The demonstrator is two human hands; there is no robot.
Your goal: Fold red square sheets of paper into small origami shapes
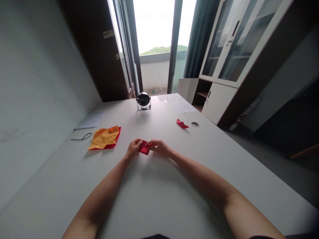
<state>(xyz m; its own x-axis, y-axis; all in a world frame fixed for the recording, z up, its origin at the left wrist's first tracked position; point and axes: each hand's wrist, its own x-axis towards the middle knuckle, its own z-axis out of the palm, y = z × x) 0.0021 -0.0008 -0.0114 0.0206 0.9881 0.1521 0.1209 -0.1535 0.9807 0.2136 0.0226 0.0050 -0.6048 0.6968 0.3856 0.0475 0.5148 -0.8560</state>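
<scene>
A small folded piece of red paper (144,149) lies between my two hands, over the middle of the white table. My left hand (134,146) grips its left edge, thumb on top. From the right, my right hand (158,146) has its fingertips closed at the paper's upper right edge, and they cover part of it. Left of my hands, a creased orange sheet (104,137) rests on top of a red sheet (118,136). Farther off to the right sits a folded red paper boat (182,124).
Beside the paper boat lies a white roll of tape (194,124). A round silver-and-black device (144,101) stands at the table's far end. White papers (91,119) and a black cable tie (82,136) are at the left, near the wall. Glass-door cabinets (231,43) stand beyond the right edge.
</scene>
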